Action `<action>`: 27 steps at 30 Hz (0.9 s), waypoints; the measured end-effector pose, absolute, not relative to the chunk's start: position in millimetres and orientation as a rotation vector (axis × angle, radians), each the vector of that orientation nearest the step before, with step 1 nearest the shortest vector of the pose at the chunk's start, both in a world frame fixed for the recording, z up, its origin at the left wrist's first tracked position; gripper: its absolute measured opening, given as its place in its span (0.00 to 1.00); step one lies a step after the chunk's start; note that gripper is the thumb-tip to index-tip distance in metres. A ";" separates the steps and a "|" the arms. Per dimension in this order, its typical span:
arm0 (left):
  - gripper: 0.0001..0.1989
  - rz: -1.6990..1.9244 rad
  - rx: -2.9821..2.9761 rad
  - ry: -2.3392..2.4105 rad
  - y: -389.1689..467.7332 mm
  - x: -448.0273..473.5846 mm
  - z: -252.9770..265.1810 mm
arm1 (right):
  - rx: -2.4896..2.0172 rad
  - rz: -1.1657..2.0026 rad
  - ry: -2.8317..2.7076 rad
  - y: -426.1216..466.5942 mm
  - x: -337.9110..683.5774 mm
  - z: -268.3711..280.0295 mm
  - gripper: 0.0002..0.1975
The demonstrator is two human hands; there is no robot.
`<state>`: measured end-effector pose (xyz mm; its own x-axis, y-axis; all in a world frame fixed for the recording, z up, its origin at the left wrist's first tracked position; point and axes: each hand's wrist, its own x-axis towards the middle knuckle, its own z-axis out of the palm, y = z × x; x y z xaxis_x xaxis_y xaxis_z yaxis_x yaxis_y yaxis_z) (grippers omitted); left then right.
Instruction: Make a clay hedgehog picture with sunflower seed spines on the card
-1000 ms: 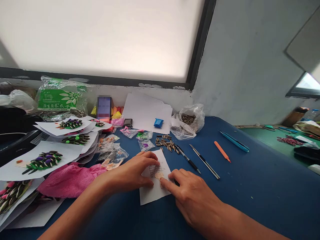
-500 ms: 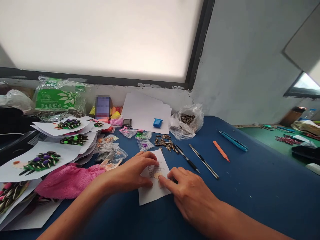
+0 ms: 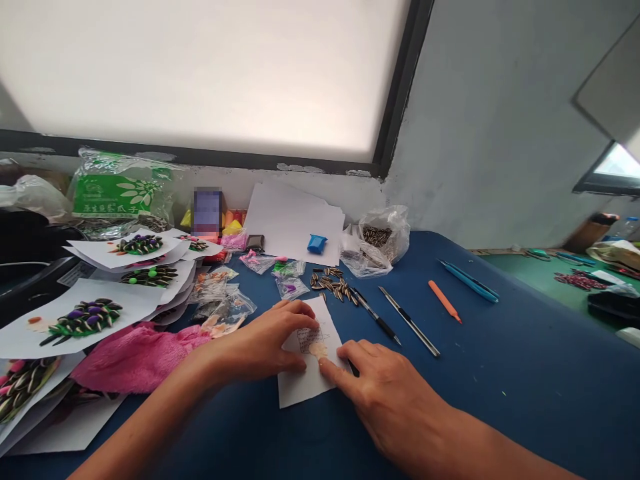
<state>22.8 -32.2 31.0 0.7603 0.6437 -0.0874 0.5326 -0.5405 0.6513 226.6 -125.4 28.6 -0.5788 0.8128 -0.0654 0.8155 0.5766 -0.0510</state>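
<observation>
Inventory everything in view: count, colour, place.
Paper: 1, white, near centre
Blob: 1, peach, on paper
Seeds: many, striped, beyond paper
Pen: 1, black, near seeds
Slim tool: 1, silver, beside pen
Marker: 1, orange, right
Long tool: 1, blue, beside marker
Sheets: several, white, back
Seed bag: at least 1, clear, beside sheets
Wrapped block: 1, blue, on sheets
Small bags: several, mixed, centre-left
Cards: several, white, left
Cloth: 1, pink, beside cards
Packet: 1, green, back left
Screen: 1, purplish, back
Window: 1, white, back
Wall: 1, grey, back
Tabletop: 1, blue, underneath
Far table: 1, green, right
Left hand: 1, bare, on paper
Right hand: 1, bare, at blob
</observation>
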 end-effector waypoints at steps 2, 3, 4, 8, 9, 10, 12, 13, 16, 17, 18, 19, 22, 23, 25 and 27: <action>0.24 0.215 2.265 0.881 -32.3 22.8 30.9 | 1.394 -0.051 2.769 -127.1 225.4 23.2 0.21; 0.24 0.217 2.261 0.884 -32.5 22.9 30.8 | 1.379 -0.014 2.785 -128.0 224.8 20.2 0.20; 0.24 0.220 2.258 0.886 -32.6 22.9 30.8 | 1.364 0.017 2.803 -128.8 224.4 17.6 0.20; 0.26 0.199 2.248 0.901 -33.3 23.0 30.5 | 1.354 0.031 2.825 -130.0 225.2 16.3 0.19; 0.26 0.199 2.247 0.901 -33.3 22.8 30.4 | 1.371 0.010 2.818 -129.5 225.9 18.1 0.19; 0.26 0.202 2.247 0.898 -33.3 22.6 30.1 | 1.391 -0.009 2.811 -128.9 226.6 20.1 0.20; 0.25 0.216 2.251 0.889 -33.2 22.1 29.7 | 1.420 -0.025 2.796 -127.4 227.4 23.0 0.23; 0.24 0.222 2.257 0.885 -33.1 22.0 29.5 | 1.425 -0.014 2.790 -126.7 227.3 23.3 0.24; 0.24 0.217 2.268 0.878 -33.0 22.1 29.8 | 1.403 0.092 2.799 -125.7 224.8 19.0 0.23; 0.24 0.216 2.268 0.880 -33.0 22.3 30.0 | 1.383 0.138 2.814 -125.8 223.6 16.6 0.22; 0.24 0.216 2.267 0.881 -33.1 22.5 30.3 | 1.364 0.185 2.832 -126.2 222.4 14.1 0.22; 0.24 0.216 2.265 0.883 -33.2 22.7 30.6 | 1.348 0.224 2.848 -126.7 221.3 11.9 0.21; 0.24 0.206 2.262 0.887 -33.6 23.0 31.2 | 1.346 0.266 2.875 -128.2 219.9 9.1 0.19; 0.24 0.205 2.262 0.884 -33.8 23.0 31.4 | 1.357 0.253 2.872 -128.5 220.2 9.3 0.20; 0.24 0.209 2.261 0.879 -34.1 23.1 32.2 | 1.365 0.198 2.862 -128.8 221.7 10.6 0.23; 0.23 0.211 2.261 0.879 -34.3 23.4 33.4 | 1.360 0.149 2.857 -128.8 223.6 11.5 0.25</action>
<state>23.4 -34.3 33.4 0.7576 0.6460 -0.0929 0.5337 -0.5312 0.6581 223.6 -128.8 11.5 -0.6312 0.7729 0.0638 0.7754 0.6272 0.0735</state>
